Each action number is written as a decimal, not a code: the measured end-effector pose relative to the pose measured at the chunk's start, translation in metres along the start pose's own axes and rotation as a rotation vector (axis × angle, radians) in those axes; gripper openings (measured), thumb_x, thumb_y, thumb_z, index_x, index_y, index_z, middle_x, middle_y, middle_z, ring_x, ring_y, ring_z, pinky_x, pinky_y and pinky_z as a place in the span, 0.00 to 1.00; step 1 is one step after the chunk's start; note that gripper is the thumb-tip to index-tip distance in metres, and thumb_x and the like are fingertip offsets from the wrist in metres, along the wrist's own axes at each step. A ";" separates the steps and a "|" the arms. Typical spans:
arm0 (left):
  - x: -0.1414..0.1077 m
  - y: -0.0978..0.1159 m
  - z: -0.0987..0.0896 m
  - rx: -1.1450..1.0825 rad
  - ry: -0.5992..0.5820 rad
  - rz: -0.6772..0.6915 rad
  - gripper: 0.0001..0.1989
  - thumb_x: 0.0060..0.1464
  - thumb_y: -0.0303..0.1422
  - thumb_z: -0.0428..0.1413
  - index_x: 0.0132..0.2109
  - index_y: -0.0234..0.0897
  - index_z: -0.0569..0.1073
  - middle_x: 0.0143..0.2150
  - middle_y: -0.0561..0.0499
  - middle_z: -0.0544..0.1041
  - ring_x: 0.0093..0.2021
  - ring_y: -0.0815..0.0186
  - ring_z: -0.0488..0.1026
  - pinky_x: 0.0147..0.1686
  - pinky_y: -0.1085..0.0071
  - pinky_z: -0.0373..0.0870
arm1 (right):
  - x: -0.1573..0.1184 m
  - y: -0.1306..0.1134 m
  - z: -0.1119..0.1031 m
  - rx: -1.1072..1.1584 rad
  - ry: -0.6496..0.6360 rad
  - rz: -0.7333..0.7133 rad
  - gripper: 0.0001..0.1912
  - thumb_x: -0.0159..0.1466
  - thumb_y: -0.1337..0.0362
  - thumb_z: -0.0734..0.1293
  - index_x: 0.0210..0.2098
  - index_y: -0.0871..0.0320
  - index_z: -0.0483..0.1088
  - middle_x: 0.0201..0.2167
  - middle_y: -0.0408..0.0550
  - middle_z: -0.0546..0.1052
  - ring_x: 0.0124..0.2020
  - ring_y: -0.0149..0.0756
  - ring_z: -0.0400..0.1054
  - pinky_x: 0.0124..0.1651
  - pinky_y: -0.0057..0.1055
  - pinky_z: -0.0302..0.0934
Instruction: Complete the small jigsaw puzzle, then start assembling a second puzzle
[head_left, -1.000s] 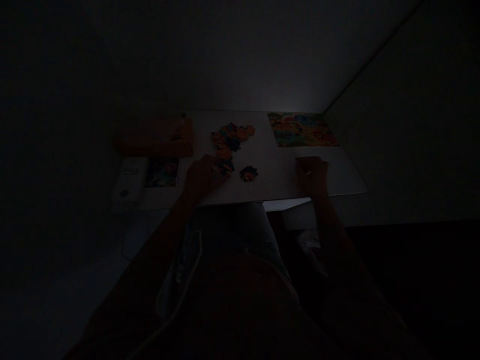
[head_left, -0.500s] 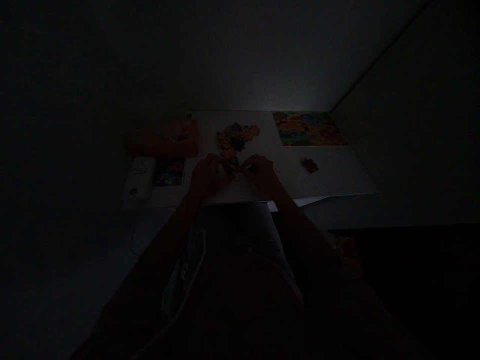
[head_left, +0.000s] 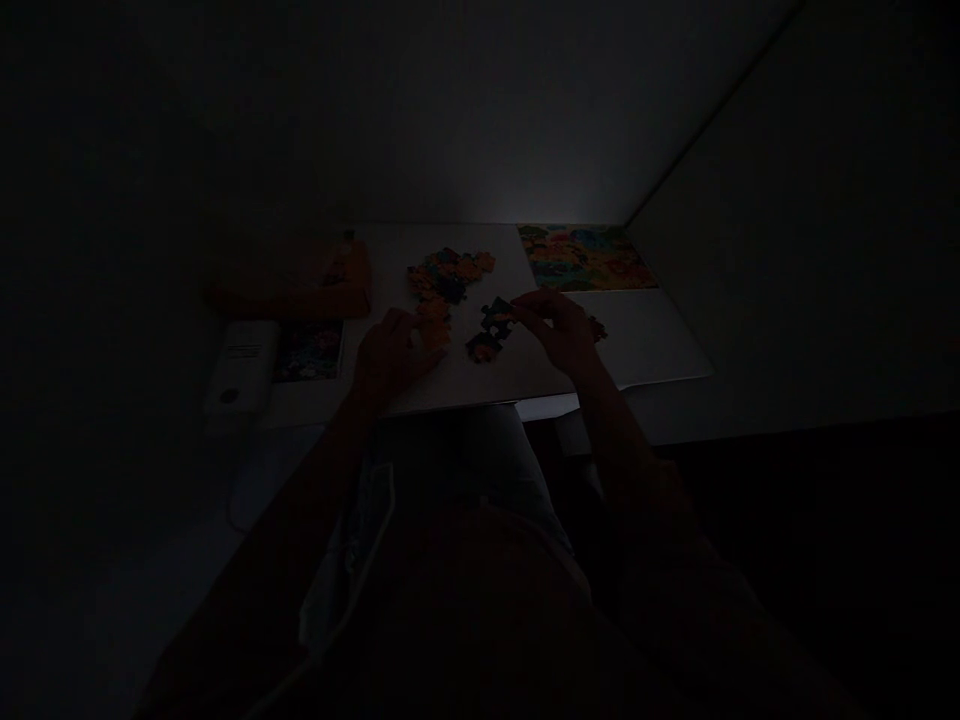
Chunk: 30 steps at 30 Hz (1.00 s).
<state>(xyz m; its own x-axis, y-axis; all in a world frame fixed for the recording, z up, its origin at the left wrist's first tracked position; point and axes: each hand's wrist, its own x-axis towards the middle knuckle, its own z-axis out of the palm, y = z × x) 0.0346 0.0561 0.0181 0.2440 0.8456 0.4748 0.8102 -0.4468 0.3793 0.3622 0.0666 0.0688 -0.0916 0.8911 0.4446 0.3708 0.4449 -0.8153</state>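
The scene is very dark. A dark blue-green puzzle piece (head_left: pixel 497 316) is at the fingertips of my right hand (head_left: pixel 559 325), pinched at its right side. Just below it lies another puzzle piece (head_left: pixel 484 347), dark with an orange patch; whether the two are joined I cannot tell. My left hand (head_left: pixel 390 355) rests on the table with thumb and fingers apart, beside orange puzzle pieces (head_left: pixel 433 328) that it seems to touch. Behind them spreads a pile of loose puzzle pieces (head_left: pixel 450 272). A smaller group of reddish pieces (head_left: pixel 598 329) is partly hidden behind my right hand.
A colourful picture sheet (head_left: pixel 589 258) lies at the back right of the white table (head_left: pixel 637 345). On the left are an orange box (head_left: pixel 330 285), a dark flowered picture (head_left: pixel 309 350) and a white device (head_left: pixel 241 368) with a cable. Walls border the table's back and right.
My hands, earlier close together over the pieces, have separated. The right hand has moved right with a puzzle piece, and the pieces between the hands now show. The view has shifted slightly.
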 end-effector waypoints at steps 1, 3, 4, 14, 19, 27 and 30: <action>0.000 0.000 0.000 0.003 -0.004 -0.002 0.24 0.67 0.49 0.70 0.61 0.41 0.79 0.59 0.39 0.82 0.45 0.53 0.82 0.50 0.54 0.81 | 0.000 -0.001 -0.003 -0.013 0.001 -0.009 0.21 0.73 0.37 0.77 0.45 0.47 0.85 0.43 0.47 0.89 0.44 0.46 0.83 0.50 0.45 0.76; 0.001 -0.001 0.001 0.003 -0.009 -0.009 0.25 0.67 0.50 0.70 0.62 0.42 0.79 0.59 0.39 0.82 0.44 0.54 0.83 0.50 0.54 0.81 | 0.000 -0.003 -0.007 -0.054 -0.011 -0.004 0.22 0.73 0.35 0.76 0.44 0.47 0.86 0.43 0.48 0.90 0.44 0.46 0.83 0.52 0.46 0.76; 0.001 -0.001 0.001 -0.001 -0.011 -0.010 0.25 0.67 0.51 0.70 0.62 0.42 0.79 0.59 0.39 0.82 0.44 0.54 0.83 0.50 0.54 0.81 | 0.000 -0.003 -0.007 -0.071 -0.023 0.006 0.24 0.73 0.34 0.75 0.44 0.47 0.86 0.44 0.48 0.90 0.45 0.47 0.83 0.53 0.47 0.77; 0.000 0.000 -0.001 0.002 -0.035 0.006 0.25 0.66 0.47 0.71 0.61 0.39 0.78 0.59 0.37 0.82 0.48 0.52 0.83 0.54 0.54 0.81 | -0.003 0.038 0.023 -0.101 -0.203 0.132 0.19 0.72 0.41 0.75 0.48 0.48 0.88 0.49 0.51 0.90 0.45 0.48 0.82 0.55 0.49 0.77; -0.001 -0.001 0.001 0.008 -0.043 0.013 0.26 0.66 0.47 0.72 0.64 0.40 0.79 0.60 0.38 0.81 0.47 0.54 0.83 0.53 0.55 0.81 | -0.012 0.043 0.038 -0.169 -0.159 0.074 0.16 0.73 0.51 0.75 0.56 0.49 0.85 0.54 0.54 0.87 0.45 0.46 0.81 0.54 0.48 0.78; -0.001 0.000 -0.003 -0.058 -0.046 0.048 0.25 0.69 0.52 0.70 0.62 0.41 0.80 0.58 0.40 0.82 0.43 0.58 0.81 0.51 0.56 0.81 | -0.013 0.007 0.071 -0.397 -0.383 -0.170 0.23 0.76 0.61 0.76 0.69 0.42 0.81 0.67 0.53 0.82 0.65 0.54 0.79 0.68 0.53 0.71; -0.001 0.001 -0.004 -0.083 -0.078 0.054 0.25 0.70 0.53 0.70 0.62 0.42 0.80 0.58 0.40 0.82 0.43 0.58 0.81 0.52 0.56 0.81 | -0.012 0.001 0.077 -0.452 -0.374 -0.205 0.14 0.78 0.61 0.74 0.61 0.42 0.85 0.63 0.52 0.83 0.65 0.53 0.78 0.68 0.53 0.68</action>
<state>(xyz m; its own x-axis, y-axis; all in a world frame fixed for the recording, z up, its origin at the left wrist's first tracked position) 0.0323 0.0532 0.0211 0.3292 0.8385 0.4342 0.7486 -0.5120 0.4213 0.2924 0.0633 0.0342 -0.4899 0.7989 0.3490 0.6582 0.6014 -0.4529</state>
